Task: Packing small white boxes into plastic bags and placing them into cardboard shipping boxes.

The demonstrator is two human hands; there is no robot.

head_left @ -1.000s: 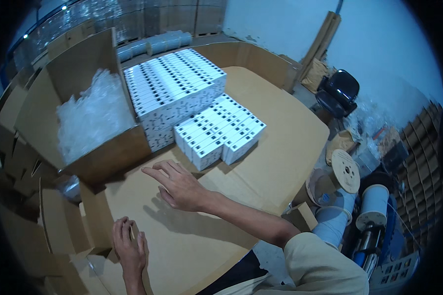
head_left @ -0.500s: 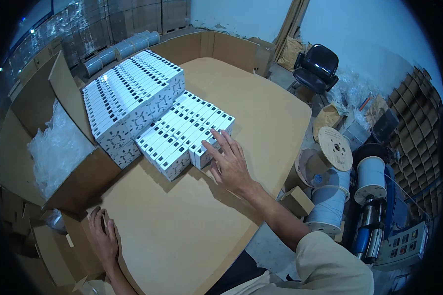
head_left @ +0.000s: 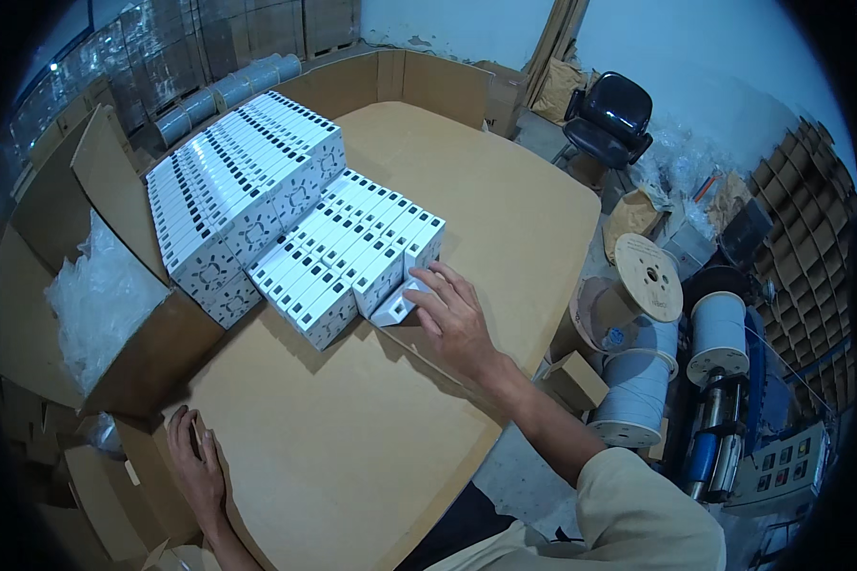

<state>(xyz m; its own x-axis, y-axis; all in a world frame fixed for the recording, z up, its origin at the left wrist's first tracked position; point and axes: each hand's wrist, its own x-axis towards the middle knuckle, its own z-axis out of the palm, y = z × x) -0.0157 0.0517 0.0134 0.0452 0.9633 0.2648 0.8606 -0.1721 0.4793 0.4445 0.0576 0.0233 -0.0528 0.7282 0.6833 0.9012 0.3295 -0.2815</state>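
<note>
- Boxes are what we start from: one small white box (head_left: 397, 305) lies tipped on its side on the bench (head_left: 505, 209), touching the near right corner of the low block of white boxes (head_left: 352, 252), which we take as our landmark.
- Our right hand (head_left: 452, 314) lies flat just right of that block, fingers spread and stretched toward the tipped box; the fingertips (head_left: 417, 285) touch it, and we see no closed grip on anything.
- The low block itself is one layer of narrow white boxes with dark printed ends, packed tight in slanting rows.
- Behind and left of the block, touching it, stands a taller stack of white boxes (head_left: 238, 190) of the same kind.
- Left of the block, an open cardboard carton (head_left: 114, 314) holds crumpled clear plastic bags (head_left: 95, 295).
- Well in front of the block and to its left, our left hand (head_left: 195, 466) rests with the fingers laid loosely open over the bench edge, holding nothing that we can see.
- Right of the block, off the bench, we see a wooden cable reel (head_left: 649, 278) and white spools (head_left: 719, 333) on the floor.
- Far behind the block to the right stands a black office chair (head_left: 611, 119).
</note>
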